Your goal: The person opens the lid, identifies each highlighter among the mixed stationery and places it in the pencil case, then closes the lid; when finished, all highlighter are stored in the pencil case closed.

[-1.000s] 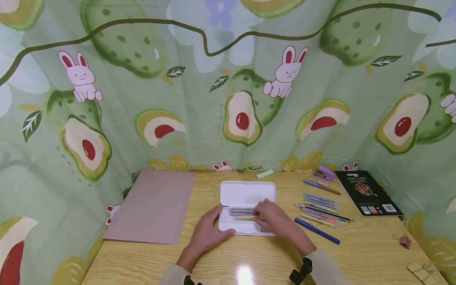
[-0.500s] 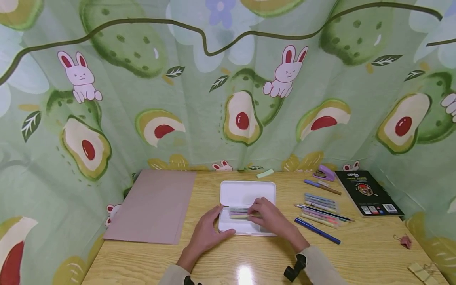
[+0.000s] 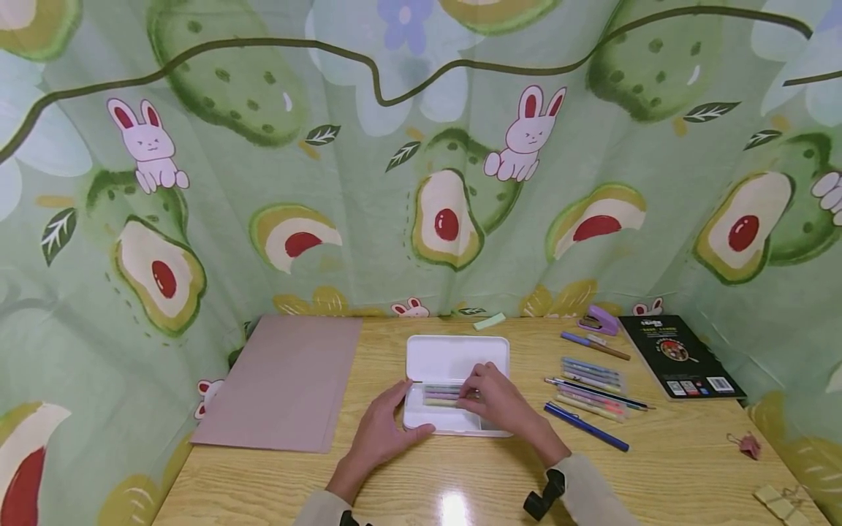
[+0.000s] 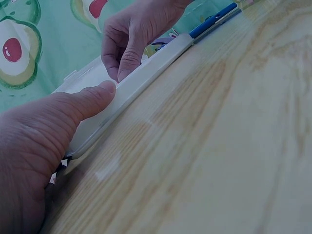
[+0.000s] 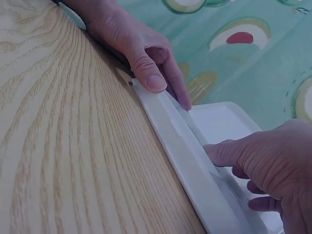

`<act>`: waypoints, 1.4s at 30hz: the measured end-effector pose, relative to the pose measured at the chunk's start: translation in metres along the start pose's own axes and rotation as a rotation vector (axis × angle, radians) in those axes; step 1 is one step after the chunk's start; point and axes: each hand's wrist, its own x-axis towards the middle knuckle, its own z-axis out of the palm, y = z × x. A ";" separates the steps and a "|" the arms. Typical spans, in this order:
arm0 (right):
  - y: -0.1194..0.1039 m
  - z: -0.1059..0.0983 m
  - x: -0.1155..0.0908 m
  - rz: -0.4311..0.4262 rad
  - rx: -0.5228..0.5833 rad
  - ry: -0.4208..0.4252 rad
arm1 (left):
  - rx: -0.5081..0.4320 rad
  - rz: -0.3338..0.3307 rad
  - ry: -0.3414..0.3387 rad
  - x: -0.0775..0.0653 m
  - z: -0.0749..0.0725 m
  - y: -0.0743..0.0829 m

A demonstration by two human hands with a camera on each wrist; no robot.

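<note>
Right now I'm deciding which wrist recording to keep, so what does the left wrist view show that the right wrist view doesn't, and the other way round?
Only the left wrist view: a blue pen lying past the far end of the white case.

Only the right wrist view: a left-hand finger beyond the thumb.

Both: the left hand at one end of the case, the right hand over it, the wooden table and the patterned cloth.
</note>
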 end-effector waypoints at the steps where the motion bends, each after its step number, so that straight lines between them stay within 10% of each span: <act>1: 0.000 0.000 0.000 0.000 0.000 0.003 | -0.003 -0.003 -0.002 0.000 0.000 0.000; 21: 0.025 -0.029 -0.050 -0.017 0.222 0.142 | 0.011 -0.013 -0.010 0.001 0.001 -0.002; 42: 0.076 -0.071 -0.114 0.044 0.064 0.397 | -0.008 0.003 -0.005 0.000 0.000 -0.002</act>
